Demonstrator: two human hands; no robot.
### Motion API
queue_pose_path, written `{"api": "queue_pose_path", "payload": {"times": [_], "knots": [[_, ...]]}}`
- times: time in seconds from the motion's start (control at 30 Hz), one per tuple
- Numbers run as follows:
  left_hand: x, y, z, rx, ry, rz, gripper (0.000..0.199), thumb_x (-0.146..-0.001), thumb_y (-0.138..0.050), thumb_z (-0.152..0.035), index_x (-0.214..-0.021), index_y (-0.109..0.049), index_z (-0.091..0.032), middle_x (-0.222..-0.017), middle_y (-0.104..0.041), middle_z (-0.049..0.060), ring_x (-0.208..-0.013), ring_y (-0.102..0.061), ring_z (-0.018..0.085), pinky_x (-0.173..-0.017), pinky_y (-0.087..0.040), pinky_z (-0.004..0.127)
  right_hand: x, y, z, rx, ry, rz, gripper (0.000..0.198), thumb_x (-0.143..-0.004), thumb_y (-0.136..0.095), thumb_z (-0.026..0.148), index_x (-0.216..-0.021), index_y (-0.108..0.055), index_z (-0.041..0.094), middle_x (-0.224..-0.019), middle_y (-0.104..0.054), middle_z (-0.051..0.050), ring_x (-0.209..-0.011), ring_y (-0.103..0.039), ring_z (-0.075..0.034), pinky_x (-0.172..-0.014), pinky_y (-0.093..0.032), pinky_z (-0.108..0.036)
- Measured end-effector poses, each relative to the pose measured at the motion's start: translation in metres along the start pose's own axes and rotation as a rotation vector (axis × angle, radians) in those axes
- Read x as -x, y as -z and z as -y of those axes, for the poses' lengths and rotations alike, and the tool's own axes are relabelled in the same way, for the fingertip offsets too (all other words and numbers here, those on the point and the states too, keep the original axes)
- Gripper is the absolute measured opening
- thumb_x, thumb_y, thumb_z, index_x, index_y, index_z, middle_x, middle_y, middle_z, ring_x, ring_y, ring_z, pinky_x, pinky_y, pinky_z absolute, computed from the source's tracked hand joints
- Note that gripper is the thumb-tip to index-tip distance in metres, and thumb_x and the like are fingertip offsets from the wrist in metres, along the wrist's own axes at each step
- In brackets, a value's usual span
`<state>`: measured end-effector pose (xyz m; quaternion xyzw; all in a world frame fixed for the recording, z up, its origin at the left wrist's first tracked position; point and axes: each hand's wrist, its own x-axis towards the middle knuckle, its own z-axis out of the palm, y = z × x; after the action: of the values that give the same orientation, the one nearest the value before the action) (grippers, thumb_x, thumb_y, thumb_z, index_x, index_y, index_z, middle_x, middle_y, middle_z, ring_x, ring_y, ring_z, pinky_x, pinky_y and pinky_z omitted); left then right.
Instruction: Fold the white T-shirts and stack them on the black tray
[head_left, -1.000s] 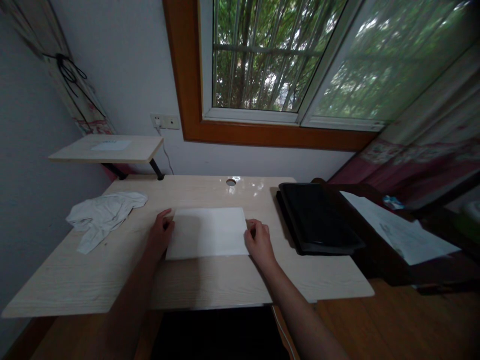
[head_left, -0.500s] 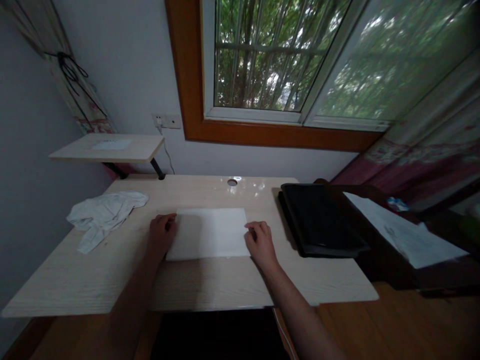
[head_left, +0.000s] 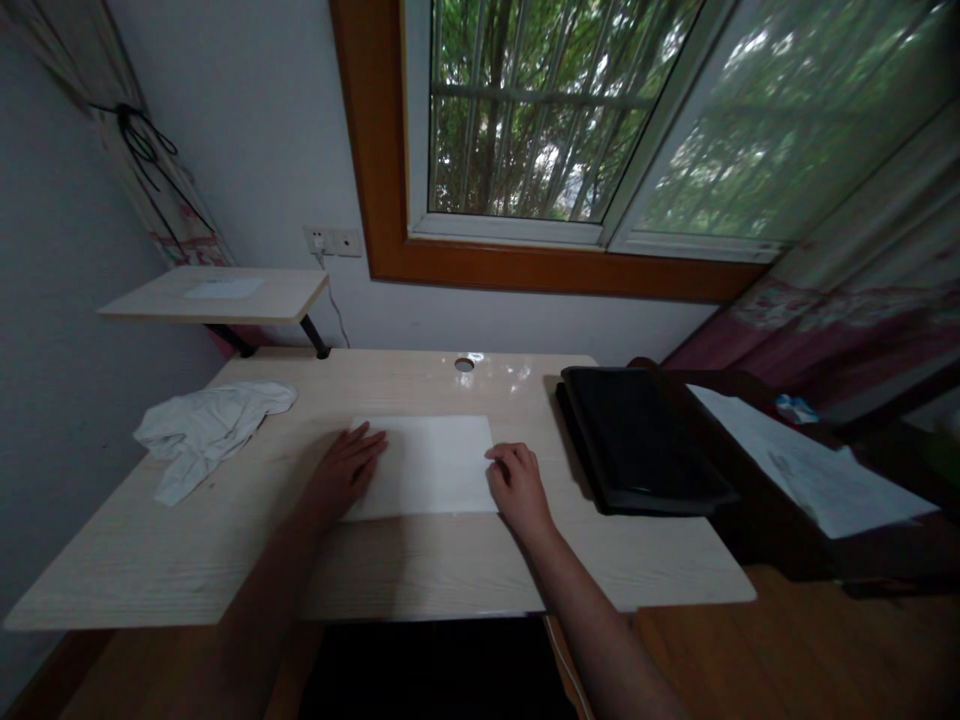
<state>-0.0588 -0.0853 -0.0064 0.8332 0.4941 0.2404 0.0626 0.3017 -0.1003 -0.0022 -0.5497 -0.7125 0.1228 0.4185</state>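
- White sheet (head_left: 435,465) lies flat near the middle of the pale desk (head_left: 450,575), its long side running across, with bare desktop in front of and behind it.
- Left hand (head_left: 345,475) is spread, fingers extended over the sheet's left edge, hiding part of that side.
- Right hand (head_left: 519,485) has curled fingers at the right edge; whether thumb and finger pinch the paper cannot be told.
- Black flat stack (head_left: 637,440), folder-like, sits at the desk's right side; whether anything is inside it cannot be made out.
- Wall socket (head_left: 332,242) has a plug in its left part; the cord drops behind the desk.
- Small raised shelf (head_left: 292,290) bears a pale paper (head_left: 225,288), its marks too small to read.
- Crumpled white cloth (head_left: 210,430) lies left of the left hand, apart from it.
- Open desktop separates the right hand from the black stack.
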Motion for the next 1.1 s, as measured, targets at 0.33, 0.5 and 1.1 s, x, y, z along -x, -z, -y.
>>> {"api": "queue_pose_path", "payload": {"times": [0.33,0.5,1.1], "knots": [[-0.001,0.005,-0.014,-0.172,0.144,0.087,0.049,-0.106,-0.034,-0.035,-0.15,-0.052,-0.027,-0.158,-0.049,0.003,-0.154,-0.033,0.029,-0.124,-0.027,0.063,0.0,0.0,0.001,0.017,0.005,-0.003,0.027,-0.087,-0.051,0.01,-0.103,-0.069,0.023,-0.104,-0.064,-0.008,-0.103,-0.058,-0.028,-0.095,-0.049,-0.047],[-0.009,0.004,-0.034,-0.287,0.112,0.094,0.049,-0.105,-0.035,-0.036,-0.147,-0.056,-0.026,-0.157,-0.051,0.007,-0.153,-0.036,0.031,-0.125,-0.02,0.066,0.0,0.001,0.001,0.021,0.01,0.009,0.026,-0.088,-0.051,0.01,-0.103,-0.068,0.023,-0.105,-0.064,-0.008,-0.103,-0.057,-0.027,-0.096,-0.049,-0.046],[-0.082,-0.048,-0.088,-0.186,-0.179,0.173,0.058,-0.106,-0.033,-0.047,-0.158,-0.039,-0.022,-0.167,-0.035,0.009,-0.156,-0.028,0.027,-0.127,-0.022,0.054,-0.001,0.0,0.004,0.09,0.02,0.038,0.024,-0.09,-0.052,0.011,-0.101,-0.068,0.024,-0.104,-0.065,-0.008,-0.103,-0.056,-0.028,-0.096,-0.048,-0.046]]}}
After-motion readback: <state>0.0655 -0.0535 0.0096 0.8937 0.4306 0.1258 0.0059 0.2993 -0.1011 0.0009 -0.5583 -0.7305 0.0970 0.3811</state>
